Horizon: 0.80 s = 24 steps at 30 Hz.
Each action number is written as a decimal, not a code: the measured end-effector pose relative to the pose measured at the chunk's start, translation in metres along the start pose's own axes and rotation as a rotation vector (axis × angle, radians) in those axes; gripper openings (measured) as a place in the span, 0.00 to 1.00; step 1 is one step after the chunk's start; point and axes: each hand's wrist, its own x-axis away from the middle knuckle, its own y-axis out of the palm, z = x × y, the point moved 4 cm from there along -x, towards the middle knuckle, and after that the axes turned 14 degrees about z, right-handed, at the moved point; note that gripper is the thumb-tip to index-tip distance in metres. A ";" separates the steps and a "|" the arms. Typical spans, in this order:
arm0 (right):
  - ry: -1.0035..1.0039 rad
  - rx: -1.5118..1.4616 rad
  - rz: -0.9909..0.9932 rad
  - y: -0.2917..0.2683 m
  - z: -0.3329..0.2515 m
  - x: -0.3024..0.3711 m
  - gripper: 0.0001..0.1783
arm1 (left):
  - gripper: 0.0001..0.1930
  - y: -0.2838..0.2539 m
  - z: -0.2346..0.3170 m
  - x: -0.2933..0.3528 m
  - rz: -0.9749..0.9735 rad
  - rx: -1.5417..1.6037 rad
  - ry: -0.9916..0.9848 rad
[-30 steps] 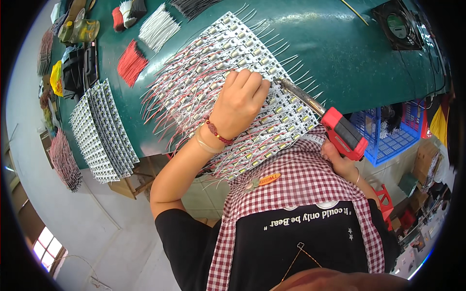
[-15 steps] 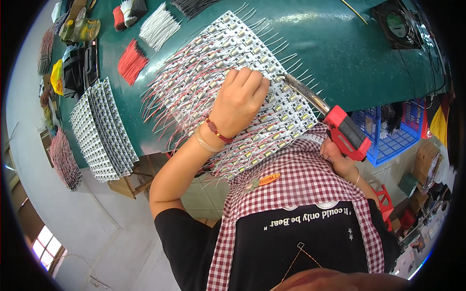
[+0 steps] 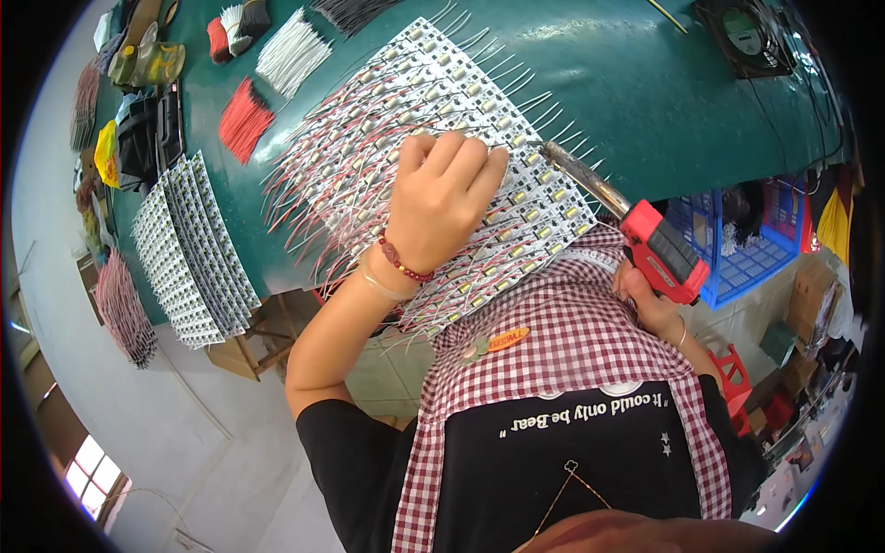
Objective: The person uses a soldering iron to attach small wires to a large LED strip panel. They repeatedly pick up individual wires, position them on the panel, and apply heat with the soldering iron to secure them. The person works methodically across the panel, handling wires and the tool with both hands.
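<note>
A white panel of small circuit boards [image 3: 521, 207] lies in front of me, reaching from the table to my apron. Rows of parts cover it, with red and white wires bristling from its left side and pale wires along its right edge. Over its middle, my left hand [image 3: 442, 194] is closed with curled fingers; whatever the fingertips pinch is hidden beneath them. My right hand [image 3: 648, 302] grips a red and black soldering gun [image 3: 666, 253], partly hidden behind its handle. The gun's metal tip points up-left, near the panel's right edge; contact is unclear.
The green table [image 3: 636, 111] carries bundles of red wires [image 3: 245, 122], white wires [image 3: 293, 53] and black wires [image 3: 355, 11]. Stacked circuit panels [image 3: 194, 253] lie at left. A black fan [image 3: 745, 37] stands far right, above a blue crate [image 3: 751, 263].
My left hand has moved slightly left over the panel. The soldering gun's tip has drawn a little to the right relative to the panel. The whole view has shifted slightly.
</note>
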 end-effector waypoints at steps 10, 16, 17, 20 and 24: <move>0.097 0.155 -0.032 -0.015 0.022 0.004 0.15 | 0.13 0.028 0.009 0.007 -0.097 0.083 -0.031; 0.089 0.205 -0.031 -0.011 0.020 0.004 0.14 | 0.14 0.027 0.014 0.005 -0.098 0.082 -0.025; 0.096 0.227 -0.042 -0.011 0.019 0.003 0.13 | 0.14 0.026 0.013 0.005 -0.096 0.088 -0.024; 0.018 0.209 -0.091 -0.010 0.013 0.003 0.11 | 0.14 0.025 0.015 0.003 -0.120 0.093 -0.015; 0.045 0.119 -0.025 -0.011 0.019 0.006 0.10 | 0.11 0.025 0.013 0.004 -0.127 0.043 0.029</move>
